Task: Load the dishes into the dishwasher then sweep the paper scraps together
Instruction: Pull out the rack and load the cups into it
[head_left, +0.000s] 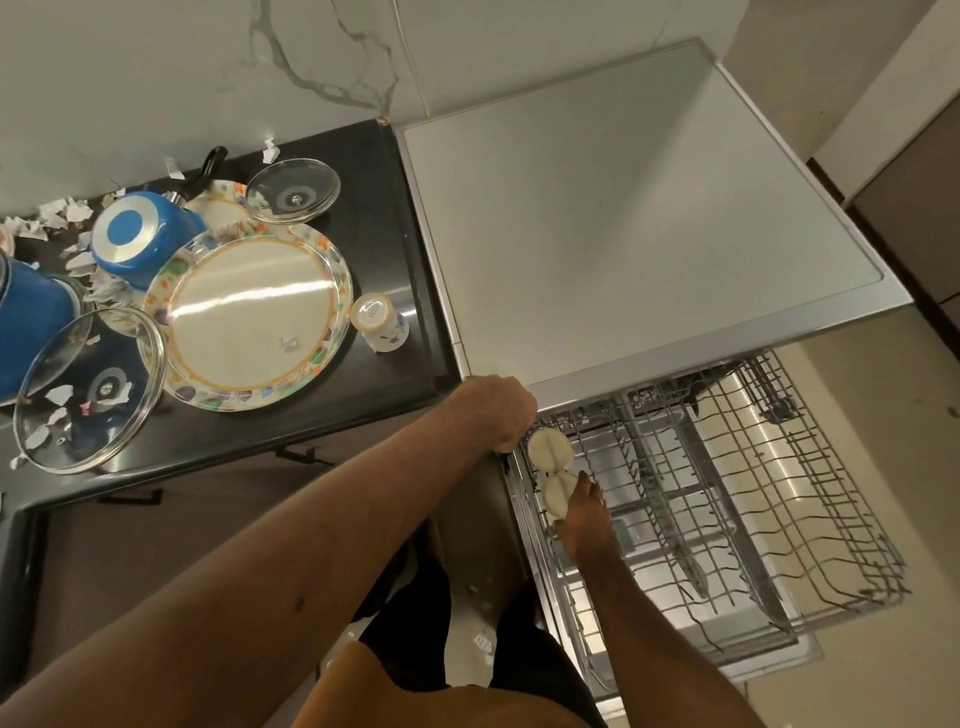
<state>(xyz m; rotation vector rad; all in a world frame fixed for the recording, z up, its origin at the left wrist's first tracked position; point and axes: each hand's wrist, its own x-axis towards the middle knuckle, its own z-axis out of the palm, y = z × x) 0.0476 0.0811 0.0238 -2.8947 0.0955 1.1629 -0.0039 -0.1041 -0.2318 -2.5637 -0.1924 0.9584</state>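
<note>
The dishwasher's upper wire rack (810, 499) is pulled out at the lower right. Two cream cups stand upside down in its left row: one (549, 450) further back, one (556, 493) nearer to me. My right hand (584, 519) reaches in from below with its fingers closed on the nearer cup. My left hand (496, 413) curls over the rack's back-left corner, right beside the far cup, with its fingertips hidden. On the dark counter (395, 249) lie a large flowered plate (249, 317), a smaller plate (221, 205) and another upturned cup (378, 322).
Two glass lids (88, 389) (293, 189) and two blue pots (143, 236) (31, 332) crowd the left of the counter. Torn paper scraps (54, 215) lie around and under them. The dishwasher's grey top (623, 218) fills the right. Tan floor shows beyond the rack.
</note>
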